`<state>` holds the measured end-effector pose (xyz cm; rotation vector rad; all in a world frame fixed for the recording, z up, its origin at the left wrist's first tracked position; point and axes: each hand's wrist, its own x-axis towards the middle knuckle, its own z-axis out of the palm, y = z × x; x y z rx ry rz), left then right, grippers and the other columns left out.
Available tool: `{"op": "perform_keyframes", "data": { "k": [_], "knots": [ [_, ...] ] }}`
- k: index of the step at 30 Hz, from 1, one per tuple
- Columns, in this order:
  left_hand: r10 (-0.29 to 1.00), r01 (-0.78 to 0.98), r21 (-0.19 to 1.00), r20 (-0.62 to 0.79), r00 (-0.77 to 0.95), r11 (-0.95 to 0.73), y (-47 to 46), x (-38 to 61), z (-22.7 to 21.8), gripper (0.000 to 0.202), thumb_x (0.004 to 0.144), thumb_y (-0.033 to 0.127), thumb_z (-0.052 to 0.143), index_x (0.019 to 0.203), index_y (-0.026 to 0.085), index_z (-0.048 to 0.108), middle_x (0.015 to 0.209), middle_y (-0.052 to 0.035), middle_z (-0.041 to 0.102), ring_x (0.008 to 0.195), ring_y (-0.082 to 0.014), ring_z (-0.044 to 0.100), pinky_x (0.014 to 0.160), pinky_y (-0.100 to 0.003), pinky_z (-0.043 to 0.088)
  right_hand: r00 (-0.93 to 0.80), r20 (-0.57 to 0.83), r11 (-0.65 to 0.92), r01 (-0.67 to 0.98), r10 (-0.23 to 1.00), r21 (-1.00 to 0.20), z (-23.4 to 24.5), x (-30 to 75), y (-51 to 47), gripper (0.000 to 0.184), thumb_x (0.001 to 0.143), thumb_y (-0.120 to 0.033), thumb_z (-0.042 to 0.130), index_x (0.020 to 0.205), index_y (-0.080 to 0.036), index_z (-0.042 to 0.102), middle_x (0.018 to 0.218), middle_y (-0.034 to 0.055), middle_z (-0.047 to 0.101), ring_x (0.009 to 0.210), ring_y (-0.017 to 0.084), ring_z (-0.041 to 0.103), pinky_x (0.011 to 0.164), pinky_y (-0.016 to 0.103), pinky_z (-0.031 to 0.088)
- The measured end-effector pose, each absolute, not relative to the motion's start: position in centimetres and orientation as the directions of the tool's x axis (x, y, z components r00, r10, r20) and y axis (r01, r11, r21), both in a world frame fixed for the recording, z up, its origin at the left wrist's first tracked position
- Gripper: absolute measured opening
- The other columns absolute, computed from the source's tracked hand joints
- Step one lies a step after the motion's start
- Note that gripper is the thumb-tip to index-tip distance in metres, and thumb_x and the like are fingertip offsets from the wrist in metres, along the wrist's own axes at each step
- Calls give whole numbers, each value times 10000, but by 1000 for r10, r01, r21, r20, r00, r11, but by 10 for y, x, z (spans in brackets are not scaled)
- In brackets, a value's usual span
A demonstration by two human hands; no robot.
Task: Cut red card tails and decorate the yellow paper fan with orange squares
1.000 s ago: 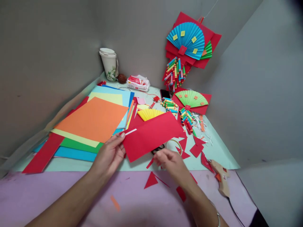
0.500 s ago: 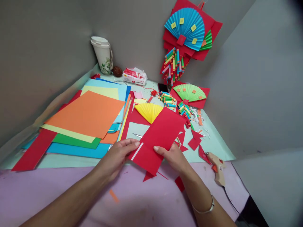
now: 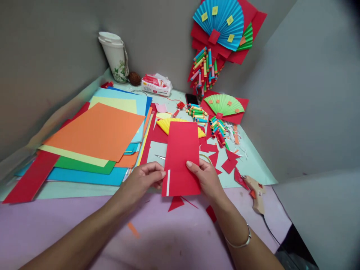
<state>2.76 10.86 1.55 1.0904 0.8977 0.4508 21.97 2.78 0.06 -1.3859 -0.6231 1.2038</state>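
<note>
Between my hands is a red rectangle of card [image 3: 182, 150], upright, with a narrow white strip [image 3: 168, 183] along its lower left edge. My right hand [image 3: 207, 176] grips the card's right side, thumb on the front and fingers behind. At the lower left edge, my left hand [image 3: 147, 177] pinches the card beside the white strip. Behind the card, a folded yellow paper fan [image 3: 163, 125] shows in part. The tip of a pair of scissors [image 3: 160, 157] pokes out to the left, and one handle loop [image 3: 206, 157] shows at the right; the rest is hidden.
Coloured paper sheets [image 3: 95, 131] are stacked at the left. A glue gun [image 3: 255, 193] lies at the right, its cord trailing down. Red scraps [image 3: 229, 165], small paper rolls [image 3: 197, 112] and a light green fan [image 3: 224, 105] lie behind. A white cup [image 3: 114, 56] stands at the back.
The red card has turned from a rightward slant to upright, now covering the middle of the yellow fan. My hands still hold it. The whole view has shifted slightly.
</note>
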Motion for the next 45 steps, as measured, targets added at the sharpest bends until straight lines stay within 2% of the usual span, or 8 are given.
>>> {"op": "perform_keyframes", "data": {
  "k": [6,9,15,23,30,38,45],
  "knots": [
    [663,48,884,-384,642,465,108,27,14,196,823,368,673,718,208,630,729,3,653,706,-158,565,714,-295,427,338,-292,-191,-300,895,-935,-1,220,28,349,762,-491,786,988,-232,727,946,58,790,811,265,745,710,373,593],
    [686,51,889,-387,616,455,107,28,15,184,824,382,674,775,204,665,763,-4,663,710,-156,563,718,-298,428,353,-289,-193,-282,890,-940,-1,220,28,372,749,-502,790,1000,-234,726,936,56,788,804,266,746,696,371,593],
    [707,86,915,-361,608,393,109,27,12,211,826,392,672,760,192,683,718,-3,649,670,-143,536,689,-287,412,374,-276,-183,-264,886,-947,0,218,29,401,731,-513,795,1007,-230,724,947,59,786,803,268,748,699,381,603],
    [704,61,915,-348,619,399,110,25,10,266,855,437,637,772,192,700,747,-29,675,719,-168,573,701,-298,431,382,-265,-165,-275,885,-947,-1,216,29,357,750,-489,785,988,-230,723,919,46,786,773,251,745,704,373,602],
    [733,66,919,-352,582,389,109,25,12,185,804,409,713,786,226,714,733,11,661,688,-142,554,697,-271,425,404,-268,-159,-283,875,-946,-2,215,29,346,758,-479,783,998,-235,725,923,42,789,772,252,745,721,386,606],
    [773,103,946,-312,552,309,109,25,16,150,794,340,715,694,231,688,634,43,608,627,-123,507,649,-237,404,343,-269,-123,-394,900,-911,-4,213,31,337,766,-433,788,1018,-218,723,984,60,789,812,265,746,739,397,603],
    [715,12,906,-342,610,424,106,24,18,157,776,380,726,715,248,666,728,10,692,711,-178,601,678,-280,464,264,-287,-123,-500,921,-857,2,208,31,325,769,-406,790,1003,-192,720,994,74,787,896,269,742,806,402,592]
  ]
}}
